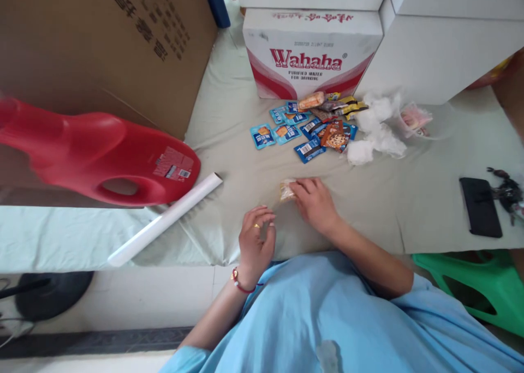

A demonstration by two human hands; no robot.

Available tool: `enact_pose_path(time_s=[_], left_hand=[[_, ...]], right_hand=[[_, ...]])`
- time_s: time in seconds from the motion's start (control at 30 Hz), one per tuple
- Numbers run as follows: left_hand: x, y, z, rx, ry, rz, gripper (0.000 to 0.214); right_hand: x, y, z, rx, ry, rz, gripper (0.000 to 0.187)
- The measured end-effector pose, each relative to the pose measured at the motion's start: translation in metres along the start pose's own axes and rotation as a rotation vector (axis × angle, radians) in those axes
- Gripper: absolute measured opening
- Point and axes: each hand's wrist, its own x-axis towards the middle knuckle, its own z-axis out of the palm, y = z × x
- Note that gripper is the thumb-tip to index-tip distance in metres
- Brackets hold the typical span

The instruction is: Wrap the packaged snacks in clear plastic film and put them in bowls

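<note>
My right hand has its fingers on a small snack in a clear wrapper on the pale green tablecloth. The fingers cover part of the wrapper. To its left, my left hand is raised near the table's front edge, fingers loosely curved and thumb apart, with nothing visible in it. Beyond both hands lie several light blue snack packets, darker blue packets, a brown cookie packet, and an orange wrapped snack. Crumpled white plastic bags lie beside them.
A Wahaba-style red and white water carton, marked Wahaha, stands behind the packets. At left are a large cardboard box, a red jug and a white roll. A black phone lies right, above a green stool.
</note>
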Motion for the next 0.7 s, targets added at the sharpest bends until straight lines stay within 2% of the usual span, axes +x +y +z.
enact_pose_path(time_s=[0.07,0.1,0.2,0.27,0.4,0.5,0.53,0.6,0.7], left_hand=[[0.005,0.006,0.006,-0.176,-0.019,-0.143,0.020],[0.008,0.009,0.010,-0.285,-0.037,-0.227,0.028],[0.018,0.014,0.023,-0.600,-0.140,-0.461,0.055],[0.024,0.016,0.030,-0.706,-0.204,-0.555,0.058],[0.028,0.021,0.038,-0.694,-0.263,-0.617,0.057],[0.027,0.020,0.038,-0.606,-0.292,-0.594,0.056],[0.026,0.017,0.037,-0.558,-0.288,-0.576,0.055],[0.023,0.009,0.031,-0.447,-0.253,-0.542,0.053],[0.015,-0.010,0.015,-0.236,-0.189,-0.510,0.051]], right_hand=[[0.002,0.006,-0.010,0.256,0.035,0.043,0.035],[0.002,0.008,-0.014,0.424,0.016,0.064,0.037],[-0.005,0.012,-0.018,0.893,-0.187,0.102,0.048],[-0.013,0.012,-0.013,1.018,-0.279,0.119,0.055],[-0.032,0.011,0.006,0.978,-0.193,0.181,0.063],[-0.040,0.021,0.002,0.869,-0.106,0.174,0.061],[-0.039,0.030,-0.007,0.796,-0.050,0.177,0.059],[-0.035,0.060,-0.041,0.599,0.130,0.224,0.055],[-0.016,0.133,-0.122,0.228,0.511,0.407,0.044]])
